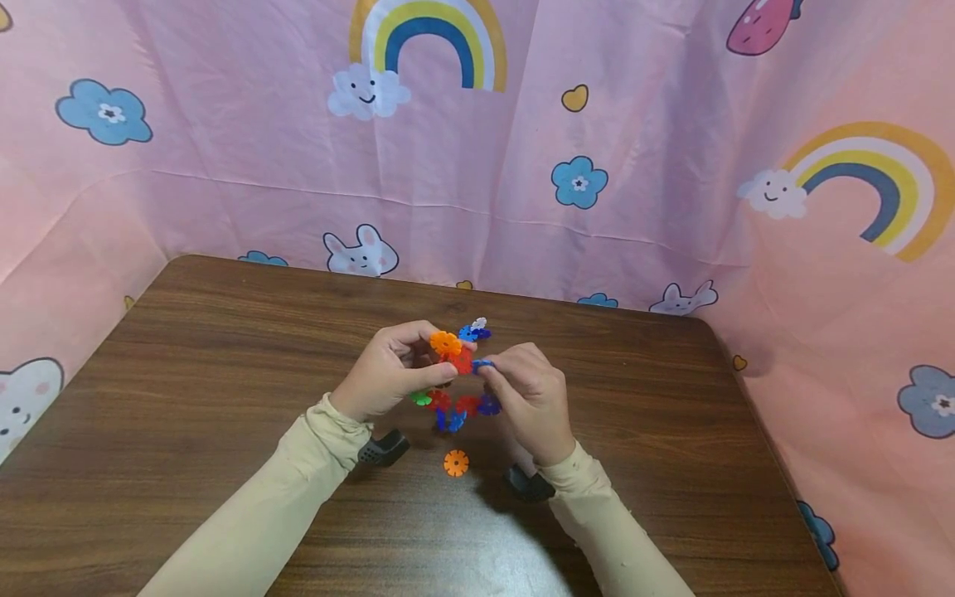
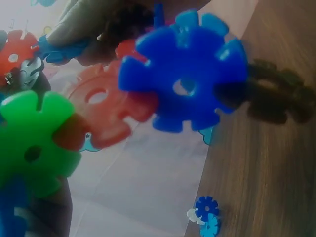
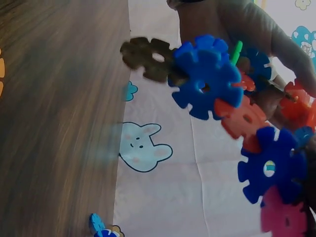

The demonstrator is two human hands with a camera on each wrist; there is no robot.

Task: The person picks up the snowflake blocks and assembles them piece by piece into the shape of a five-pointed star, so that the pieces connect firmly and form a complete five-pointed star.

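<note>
A joined cluster of colourful notched plastic discs hangs between the two hands above the table. My left hand (image 1: 391, 371) grips it from the left, thumb near a red disc (image 1: 462, 360), with an orange disc (image 1: 445, 343) above. My right hand (image 1: 531, 398) pinches a small blue disc (image 1: 482, 364) at the cluster's right side. Whether that disc is slotted in cannot be told. Lower down, a green disc (image 2: 39, 143), a pale red disc (image 2: 101, 106) and a dark blue disc (image 2: 185, 71) link up in the left wrist view. Right wrist view: a brown disc (image 3: 150, 57) sticks out sideways.
One loose orange disc (image 1: 456, 463) lies on the brown wooden table (image 1: 224, 414) nearer the body. Beyond the hands sits a small group of blue and white discs (image 1: 468, 333). A pink patterned cloth (image 1: 462, 182) hangs behind the table and along its sides.
</note>
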